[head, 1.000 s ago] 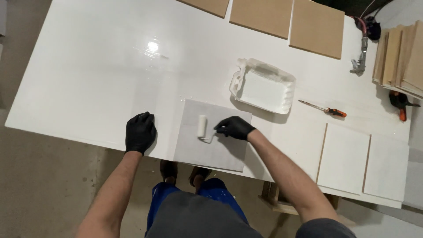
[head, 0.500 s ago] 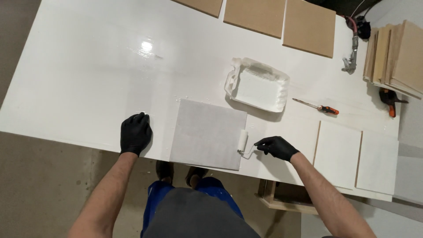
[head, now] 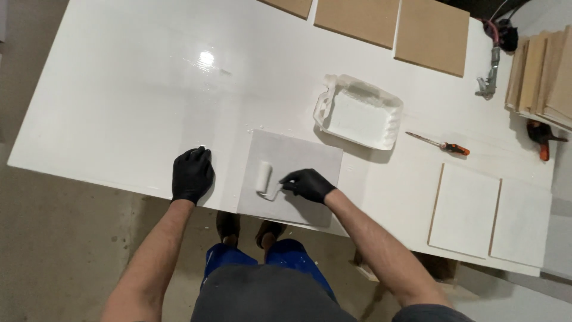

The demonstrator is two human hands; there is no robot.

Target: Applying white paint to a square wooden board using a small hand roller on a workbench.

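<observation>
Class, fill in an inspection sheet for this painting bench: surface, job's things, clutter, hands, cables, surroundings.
Surface: white table, glossy, with a light glare.
Job's things: small roller lying on a grey-white panel; white paint tray beyond it.
Clutter: orange-handled screwdriver; two white painted panels; bare brown boards; stacked boards; a clamp.
Hands: left hand, black-gloved, flat on the table; right hand, black-gloved, gripping the roller's handle.
Cables: a reddish cable at the far corner.
Surroundings: concrete floor.
</observation>
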